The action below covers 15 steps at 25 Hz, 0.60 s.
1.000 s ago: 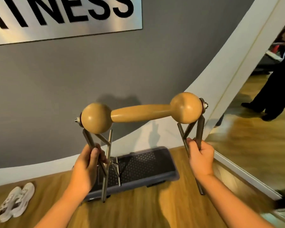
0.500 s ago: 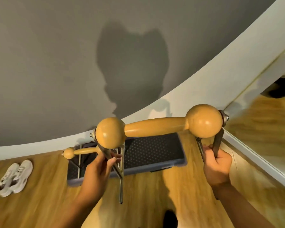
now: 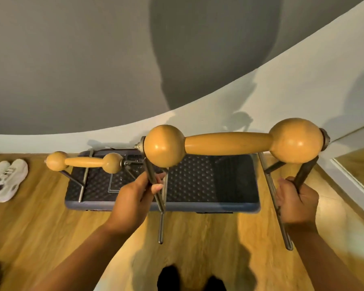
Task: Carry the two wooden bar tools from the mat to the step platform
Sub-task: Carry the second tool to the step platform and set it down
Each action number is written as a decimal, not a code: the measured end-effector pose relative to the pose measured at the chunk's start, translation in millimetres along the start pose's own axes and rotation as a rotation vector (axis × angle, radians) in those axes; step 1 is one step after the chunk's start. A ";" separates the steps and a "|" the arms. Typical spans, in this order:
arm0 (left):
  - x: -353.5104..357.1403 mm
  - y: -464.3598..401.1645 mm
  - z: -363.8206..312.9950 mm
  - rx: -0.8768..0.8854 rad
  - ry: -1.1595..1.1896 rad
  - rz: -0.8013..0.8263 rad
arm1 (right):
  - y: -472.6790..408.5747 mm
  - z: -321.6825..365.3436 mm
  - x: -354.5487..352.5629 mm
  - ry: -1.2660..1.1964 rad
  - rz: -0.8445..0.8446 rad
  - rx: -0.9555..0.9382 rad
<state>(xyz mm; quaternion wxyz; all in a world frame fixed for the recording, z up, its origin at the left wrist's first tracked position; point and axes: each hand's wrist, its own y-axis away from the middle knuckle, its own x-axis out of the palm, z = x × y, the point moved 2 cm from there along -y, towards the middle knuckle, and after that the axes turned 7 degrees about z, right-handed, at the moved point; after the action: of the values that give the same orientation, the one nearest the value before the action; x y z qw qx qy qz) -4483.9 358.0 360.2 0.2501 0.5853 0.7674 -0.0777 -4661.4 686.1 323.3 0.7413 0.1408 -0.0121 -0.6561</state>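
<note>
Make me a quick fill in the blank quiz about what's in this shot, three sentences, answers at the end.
1. The smaller-looking wooden bar tool already stands on the ____ end of the step platform.
2. The held bar tool is gripped by its metal ____.
3. A pair of white ____ lies on the floor at the far left.

Answers: left; legs; shoes

A wooden floor [image 3: 40,223] bears the step platform [image 3: 214,185] and white sneakers [image 3: 5,180].
</note>
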 end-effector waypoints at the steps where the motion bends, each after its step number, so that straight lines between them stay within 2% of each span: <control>1: 7.0 -6.9 15.8 0.000 -0.023 0.008 | -5.0 -19.5 4.3 0.002 -0.004 0.006; 6: 37.1 -28.6 89.9 -0.032 -0.030 -0.031 | -27.6 -95.0 33.3 -0.017 0.054 -0.012; 15: 57.6 -58.7 170.1 -0.038 -0.001 -0.144 | -80.8 -169.6 82.5 0.017 0.159 -0.023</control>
<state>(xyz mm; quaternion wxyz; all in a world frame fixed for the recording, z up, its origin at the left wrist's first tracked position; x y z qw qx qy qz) -4500.0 319.7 175.9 0.2552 0.5237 0.8087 -0.0813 -4693.9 630.3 128.6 0.7926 0.1364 -0.0094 -0.5942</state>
